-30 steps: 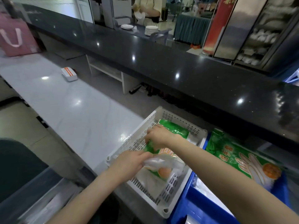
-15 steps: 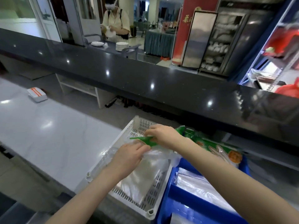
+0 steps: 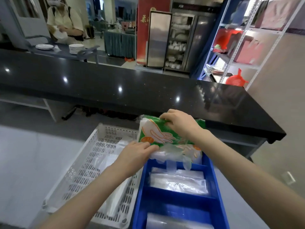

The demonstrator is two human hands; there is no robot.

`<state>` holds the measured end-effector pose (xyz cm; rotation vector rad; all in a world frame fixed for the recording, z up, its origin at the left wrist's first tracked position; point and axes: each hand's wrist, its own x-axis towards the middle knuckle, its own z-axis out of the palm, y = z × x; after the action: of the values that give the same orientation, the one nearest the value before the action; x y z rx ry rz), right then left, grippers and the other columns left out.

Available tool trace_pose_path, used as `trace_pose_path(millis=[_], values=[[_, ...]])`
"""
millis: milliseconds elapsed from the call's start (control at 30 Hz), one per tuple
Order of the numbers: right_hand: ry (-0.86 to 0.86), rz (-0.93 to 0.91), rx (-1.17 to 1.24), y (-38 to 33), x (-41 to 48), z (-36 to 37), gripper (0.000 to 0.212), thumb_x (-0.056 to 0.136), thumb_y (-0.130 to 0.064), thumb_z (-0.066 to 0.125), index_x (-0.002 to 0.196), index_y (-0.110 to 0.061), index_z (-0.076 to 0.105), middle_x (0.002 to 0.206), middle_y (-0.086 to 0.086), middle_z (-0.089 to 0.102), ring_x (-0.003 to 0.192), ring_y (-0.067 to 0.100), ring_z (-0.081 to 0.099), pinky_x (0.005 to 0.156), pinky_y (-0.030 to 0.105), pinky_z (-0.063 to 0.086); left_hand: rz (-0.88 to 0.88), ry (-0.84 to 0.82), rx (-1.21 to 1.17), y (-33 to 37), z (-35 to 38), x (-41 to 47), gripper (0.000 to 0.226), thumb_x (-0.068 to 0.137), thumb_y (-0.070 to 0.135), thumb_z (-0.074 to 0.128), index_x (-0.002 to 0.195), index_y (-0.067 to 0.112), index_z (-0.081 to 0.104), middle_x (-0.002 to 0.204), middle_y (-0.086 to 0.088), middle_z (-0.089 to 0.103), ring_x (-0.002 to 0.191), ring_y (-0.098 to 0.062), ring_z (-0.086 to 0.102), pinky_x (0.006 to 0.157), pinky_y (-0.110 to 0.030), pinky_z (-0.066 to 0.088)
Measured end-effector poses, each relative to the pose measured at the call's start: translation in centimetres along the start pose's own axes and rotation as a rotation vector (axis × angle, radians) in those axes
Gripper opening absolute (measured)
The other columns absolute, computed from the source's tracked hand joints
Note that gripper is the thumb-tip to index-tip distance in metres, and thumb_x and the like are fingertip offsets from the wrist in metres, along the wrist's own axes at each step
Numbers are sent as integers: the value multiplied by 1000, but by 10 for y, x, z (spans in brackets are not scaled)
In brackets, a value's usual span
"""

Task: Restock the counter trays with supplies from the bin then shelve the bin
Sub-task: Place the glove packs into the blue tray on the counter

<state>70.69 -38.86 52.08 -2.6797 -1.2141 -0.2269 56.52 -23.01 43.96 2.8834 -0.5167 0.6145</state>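
Glove packet [image 3: 156, 135]: green printed pack, held over the far end of the blue tray [image 3: 181, 210]; tilted; clear gloves [image 3: 173, 155] spill from its lower edge into the tray's far compartment
Right hand [image 3: 179, 123]: above the tray's far end; fingers curled together, clamped on the packet's top edge
Left hand [image 3: 137, 154]: at the tray's far left corner; fingers bent, pinching the packet's lower edge beside the loose gloves
White basket [image 3: 85, 162]: perforated bin just left of the tray, touching it; some clear plastic lies inside
Tray's middle compartment: folded clear plastic bags [image 3: 178, 180]
Black counter [image 3: 132, 90]: beyond the tray's far end
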Motion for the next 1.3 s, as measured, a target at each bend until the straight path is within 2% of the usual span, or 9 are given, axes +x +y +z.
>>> trace_pose_path(millis=[100, 200, 433, 733, 833, 933, 1067, 1167, 1300], values=[[-143, 110, -45, 27, -14, 18, 32, 94, -21, 51, 123, -31, 59, 114, -2, 59, 103, 22, 57, 75, 40, 52, 38, -35, -42, 10, 12, 7, 46, 69, 10, 76, 109, 25, 60, 85, 5, 68, 70, -18, 64, 58, -28, 47], [-176, 217, -2, 47, -24, 45, 35, 93, -16, 49, 124, -30, 59, 118, -1, 59, 107, 23, 57, 78, 39, 52, 76, -68, -28, 18, 24, 12, 47, 63, 9, 75, 105, 25, 61, 73, 5, 63, 60, -18, 60, 52, -26, 40], [-127, 248, 97, 60, -2, 81, 36, 91, -12, 48, 121, -30, 60, 117, 0, 59, 102, 24, 59, 72, 37, 51, 97, -120, -38, 24, 48, 23, 35, 76, 15, 61, 110, 25, 61, 81, 3, 64, 68, -20, 61, 57, -29, 45], [-175, 321, 176, 72, -5, 113, 38, 94, -17, 49, 132, -23, 53, 125, 13, 59, 112, 33, 56, 89, 40, 47, 88, -158, -95, 23, 68, 32, 47, 65, 18, 76, 109, 29, 63, 83, 10, 67, 68, -13, 63, 56, -22, 40], [-156, 299, 233, 72, -6, 94, 38, 92, -26, 58, 130, -24, 54, 121, 11, 59, 111, 29, 57, 92, 38, 47, 71, -181, -93, 21, 71, 37, 43, 67, 18, 73, 107, 28, 62, 83, 7, 68, 70, -17, 64, 56, -25, 43], [-143, 214, 315, 73, -18, 63, 34, 89, -39, 61, 122, -27, 61, 118, -1, 61, 109, 17, 58, 96, 34, 46, 28, -179, -131, 17, 72, 49, 40, 79, 15, 61, 117, 26, 56, 94, 1, 69, 77, -23, 63, 62, -29, 41], [-442, 205, 439, 76, -57, 39, 60, 72, -66, 63, 125, -39, 54, 125, -13, 60, 109, 3, 56, 96, 28, 48, -28, -163, -187, 13, 76, 71, 37, 87, 18, 54, 123, 26, 52, 97, -2, 66, 80, -27, 60, 62, -31, 39], [-452, 223, 299, 84, -78, 52, 70, 71, -48, 75, 132, -41, 41, 133, -13, 54, 117, 8, 52, 95, 27, 44, -54, -207, -286, 16, 88, 86, 30, 90, 26, 53, 121, 24, 53, 102, -4, 67, 86, -29, 61, 64, -34, 43], [-306, 336, 152, 95, -92, 83, 53, 80, -26, 68, 123, -37, 39, 120, 3, 65, 102, 27, 63, 79, 39, 52, -91, -281, -315, 23, 111, 100, 37, 90, 28, 55, 125, 27, 44, 105, -2, 66, 84, -24, 61, 62, -32, 43]])
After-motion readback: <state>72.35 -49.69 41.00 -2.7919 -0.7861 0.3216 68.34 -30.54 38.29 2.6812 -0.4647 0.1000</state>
